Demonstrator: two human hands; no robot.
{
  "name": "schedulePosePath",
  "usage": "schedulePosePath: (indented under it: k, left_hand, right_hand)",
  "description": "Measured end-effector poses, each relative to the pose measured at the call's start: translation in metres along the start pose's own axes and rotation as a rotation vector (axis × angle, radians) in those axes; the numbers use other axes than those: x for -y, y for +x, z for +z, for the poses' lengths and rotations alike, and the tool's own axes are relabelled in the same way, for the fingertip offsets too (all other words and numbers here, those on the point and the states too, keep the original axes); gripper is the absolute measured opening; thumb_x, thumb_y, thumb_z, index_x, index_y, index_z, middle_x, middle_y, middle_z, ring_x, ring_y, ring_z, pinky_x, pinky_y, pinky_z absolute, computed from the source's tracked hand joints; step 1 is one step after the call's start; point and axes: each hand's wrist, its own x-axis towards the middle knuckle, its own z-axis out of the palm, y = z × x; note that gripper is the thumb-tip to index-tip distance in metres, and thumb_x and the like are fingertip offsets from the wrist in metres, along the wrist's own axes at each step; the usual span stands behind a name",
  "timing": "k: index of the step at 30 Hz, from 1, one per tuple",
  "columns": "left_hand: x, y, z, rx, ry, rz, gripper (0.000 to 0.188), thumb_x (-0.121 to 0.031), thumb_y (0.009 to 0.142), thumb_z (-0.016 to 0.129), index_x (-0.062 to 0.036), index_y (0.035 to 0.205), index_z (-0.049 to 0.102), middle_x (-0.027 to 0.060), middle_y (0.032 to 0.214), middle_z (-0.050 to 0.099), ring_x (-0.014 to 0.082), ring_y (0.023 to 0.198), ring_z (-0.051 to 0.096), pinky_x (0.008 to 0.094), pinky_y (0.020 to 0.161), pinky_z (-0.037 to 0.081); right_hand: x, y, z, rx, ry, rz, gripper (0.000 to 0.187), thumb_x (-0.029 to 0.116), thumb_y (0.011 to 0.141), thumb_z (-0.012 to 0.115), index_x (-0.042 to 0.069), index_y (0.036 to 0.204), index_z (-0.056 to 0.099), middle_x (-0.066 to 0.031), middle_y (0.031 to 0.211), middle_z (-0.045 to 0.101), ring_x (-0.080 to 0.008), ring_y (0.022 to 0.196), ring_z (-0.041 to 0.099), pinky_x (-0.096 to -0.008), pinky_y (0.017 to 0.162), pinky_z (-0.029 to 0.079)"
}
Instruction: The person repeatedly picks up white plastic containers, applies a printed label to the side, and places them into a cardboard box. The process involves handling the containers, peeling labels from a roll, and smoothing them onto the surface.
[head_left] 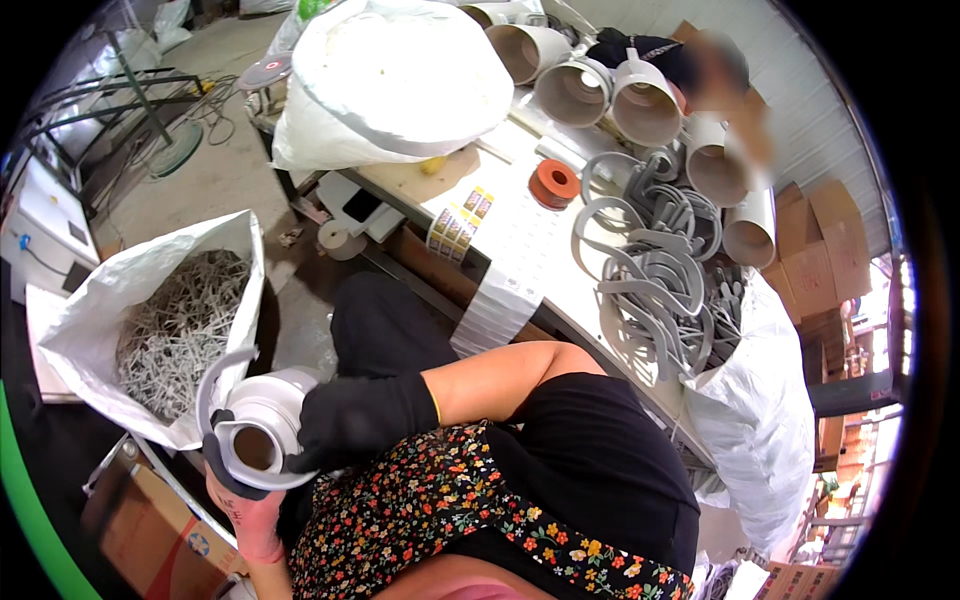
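1. At the near left, the left hand [243,505] and right hand [352,425] had fingers wrapped around a grey plastic fitting [272,396].
2. Further left, a white sack [85,335] held thin grey pieces [185,340].
3. Far off, a bulky sack [330,138] stood on the table [385,181].

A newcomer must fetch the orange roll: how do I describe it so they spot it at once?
On the white worktable, look between the big white sack and the heap of grey curved parts. There sits a squat roll with a centre hole, its orange-red colour setting it apart from both.
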Motion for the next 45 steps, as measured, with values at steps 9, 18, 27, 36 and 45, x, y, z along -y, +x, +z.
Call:
schedulePosePath:
  k: [9, 18, 27, 36, 45]
  left_hand:
    - [0.004, -0.039, -0.009, -0.173, 0.021, -0.008, 0.088, -0.03, 0.066, 0.085, -0.0152, 0.135, 0.034, 0.0211, 0.139, 0.039, 0.0383, 0.131, 0.037, 0.0506, 0.106, 0.032]
    - [0.001, -0.034, 0.004, -0.111, 0.051, -0.16, 0.08, -0.025, 0.059, 0.086, -0.0004, 0.123, 0.046, 0.0217, 0.128, 0.048, 0.0388, 0.12, 0.047, 0.0455, 0.102, 0.038]
    - [0.039, -0.059, 0.008, -0.049, 0.145, -0.092, 0.103, -0.016, 0.062, 0.083, -0.0002, 0.146, 0.024, 0.0194, 0.146, 0.036, 0.0354, 0.134, 0.037, 0.0432, 0.112, 0.026]
    - [0.022, -0.033, 0.026, 0.045, 0.153, -0.011, 0.095, -0.032, 0.061, 0.083, -0.0003, 0.138, 0.037, 0.0242, 0.139, 0.039, 0.0452, 0.129, 0.037, 0.0523, 0.109, 0.028]
    - [0.022, -0.022, 0.029, 0.097, 0.195, 0.0, 0.092, -0.027, 0.061, 0.083, -0.0004, 0.137, 0.039, 0.0259, 0.139, 0.038, 0.0476, 0.131, 0.034, 0.0558, 0.109, 0.027]
  right_hand:
    - [-0.02, -0.012, 0.017, -0.028, 0.15, 0.134, 0.032, 0.013, 0.079, 0.066, 0.005, 0.11, 0.063, -0.0125, 0.084, 0.062, -0.0333, 0.08, 0.06, -0.0422, 0.072, 0.049]
    - [-0.032, -0.044, 0.065, -0.156, 0.392, 0.459, 0.027, 0.006, 0.076, 0.069, 0.004, 0.102, 0.065, -0.0145, 0.091, 0.065, -0.0316, 0.084, 0.064, -0.0398, 0.076, 0.052]
    - [-0.039, -0.051, 0.084, -0.124, 0.315, 0.079, 0.011, 0.006, 0.077, 0.069, 0.007, 0.088, 0.065, -0.0129, 0.077, 0.062, -0.033, 0.074, 0.062, -0.0407, 0.064, 0.049]
    - [-0.039, -0.064, 0.081, 0.056, 0.386, 0.056, 0.018, 0.019, 0.078, 0.066, 0.005, 0.088, 0.062, -0.0139, 0.081, 0.059, -0.0356, 0.082, 0.06, -0.044, 0.069, 0.048]
    - [-0.056, -0.083, 0.1, 0.098, 0.261, 0.123, 0.018, 0.02, 0.078, 0.066, 0.008, 0.092, 0.067, -0.0133, 0.087, 0.063, -0.0331, 0.084, 0.062, -0.0428, 0.07, 0.05]
